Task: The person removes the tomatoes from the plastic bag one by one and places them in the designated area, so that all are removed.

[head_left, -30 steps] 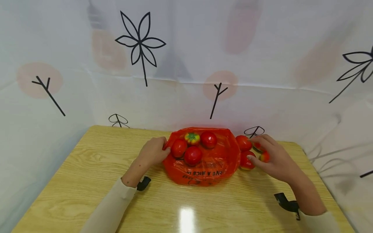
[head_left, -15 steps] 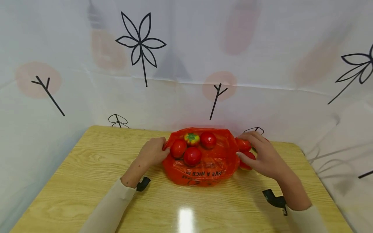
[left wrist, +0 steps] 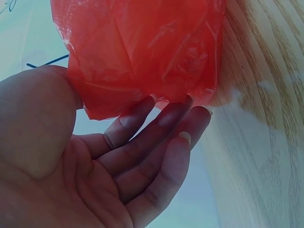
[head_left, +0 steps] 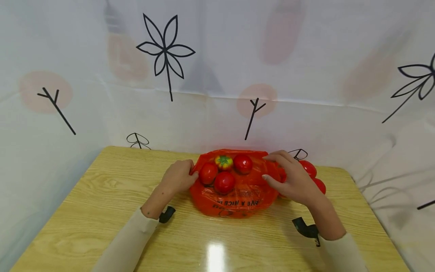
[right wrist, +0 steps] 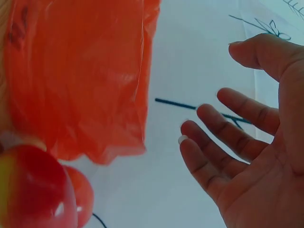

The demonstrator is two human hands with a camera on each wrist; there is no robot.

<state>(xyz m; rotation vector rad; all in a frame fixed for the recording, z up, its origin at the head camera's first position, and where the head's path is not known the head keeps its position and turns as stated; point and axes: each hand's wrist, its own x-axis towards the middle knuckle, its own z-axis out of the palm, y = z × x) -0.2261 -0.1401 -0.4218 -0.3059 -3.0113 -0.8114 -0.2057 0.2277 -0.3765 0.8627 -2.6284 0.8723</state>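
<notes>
A red plastic bag (head_left: 238, 196) lies mouth-up on the wooden table, with several round red fruits inside. Among them is a tomato-like piece (head_left: 224, 162) showing a green star-shaped top and yellow skin. My left hand (head_left: 179, 175) grips the bag's left edge, thumb on the rim; the left wrist view shows fingers curled behind the film (left wrist: 137, 52). Over the bag's right rim hovers my right hand (head_left: 293, 180), fingers spread and holding nothing in the right wrist view. Red fruits (head_left: 308, 169) sit beyond that hand, partly hidden by it. A red-and-yellow fruit (right wrist: 38, 190) stands beside the bag.
The wooden tabletop (head_left: 112, 196) extends in front and to the left. A white patterned cloth (head_left: 210, 121) hangs behind the table's back edge. Black wrist straps (head_left: 306, 228) are on both wrists.
My right hand has moved left from above the loose fruits to the bag's right rim, uncovering fruits on the right. The left hand has stayed on the bag's edge.
</notes>
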